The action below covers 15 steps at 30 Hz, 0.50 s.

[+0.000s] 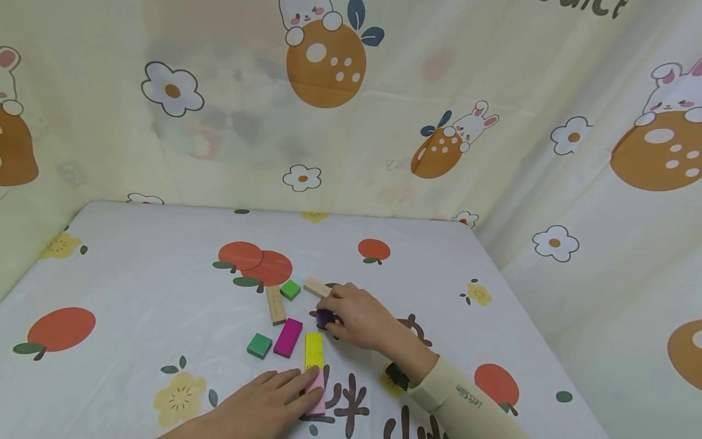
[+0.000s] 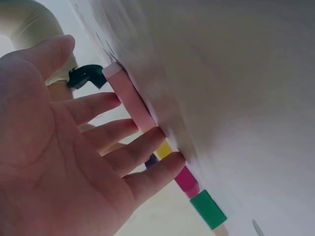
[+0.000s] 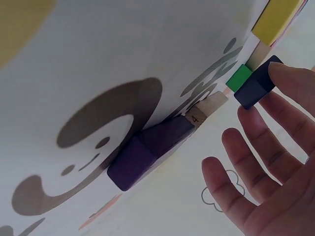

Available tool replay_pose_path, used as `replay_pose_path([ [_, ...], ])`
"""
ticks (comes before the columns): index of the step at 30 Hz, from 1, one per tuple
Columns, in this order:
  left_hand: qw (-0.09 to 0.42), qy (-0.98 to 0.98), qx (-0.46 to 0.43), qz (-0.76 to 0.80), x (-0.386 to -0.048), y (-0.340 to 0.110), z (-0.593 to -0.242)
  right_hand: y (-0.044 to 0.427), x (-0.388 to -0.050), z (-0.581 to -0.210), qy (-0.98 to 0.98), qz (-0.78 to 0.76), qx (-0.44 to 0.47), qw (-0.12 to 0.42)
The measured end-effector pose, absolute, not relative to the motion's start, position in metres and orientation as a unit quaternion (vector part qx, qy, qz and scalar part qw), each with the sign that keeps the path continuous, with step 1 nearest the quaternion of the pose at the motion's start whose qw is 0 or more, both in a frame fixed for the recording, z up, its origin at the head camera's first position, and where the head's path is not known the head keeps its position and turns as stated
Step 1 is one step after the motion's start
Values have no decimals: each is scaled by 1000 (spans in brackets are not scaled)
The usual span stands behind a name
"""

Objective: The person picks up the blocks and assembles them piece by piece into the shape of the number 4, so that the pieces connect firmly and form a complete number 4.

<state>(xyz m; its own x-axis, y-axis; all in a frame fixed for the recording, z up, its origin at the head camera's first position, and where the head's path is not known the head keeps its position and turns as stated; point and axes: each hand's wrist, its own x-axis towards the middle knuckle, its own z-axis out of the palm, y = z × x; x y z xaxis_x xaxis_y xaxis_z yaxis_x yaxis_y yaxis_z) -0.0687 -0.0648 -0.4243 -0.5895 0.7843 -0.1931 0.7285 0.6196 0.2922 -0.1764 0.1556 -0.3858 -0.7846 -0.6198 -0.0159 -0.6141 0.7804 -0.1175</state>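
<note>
Pinched between the thumb and fingers of my right hand (image 1: 359, 317) (image 3: 280, 147) is a dark blue block (image 3: 258, 82), held tilted. A purple block (image 3: 147, 152) lies beside that hand in the right wrist view, touching or close to a wooden block (image 3: 211, 104). My left hand (image 1: 260, 402) (image 2: 83, 142) is palm down, fingers extended, fingertips touching a pink block (image 1: 316, 393) (image 2: 129, 98). Directly beyond the pink block lies a yellow block (image 1: 314, 350) (image 3: 278, 19), end to end with it.
Left of the yellow block lie a magenta block (image 1: 287, 338) and a dark green block (image 1: 259, 346). Farther back are a wooden block (image 1: 276, 305) and a bright green block (image 1: 290, 289). A patterned cloth covers the table (image 1: 164, 262); a patterned curtain (image 1: 230, 152) hangs behind.
</note>
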Motion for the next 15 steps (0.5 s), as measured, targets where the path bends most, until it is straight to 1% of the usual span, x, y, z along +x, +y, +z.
replay_pose_path([
  [8, 143, 886, 431, 92, -69, -66, -426, 150, -175, -386, 941, -38, -334, 24],
  [15, 139, 885, 434, 92, -69, -67, -428, 147, -173, -387, 941, -35, -333, 38],
])
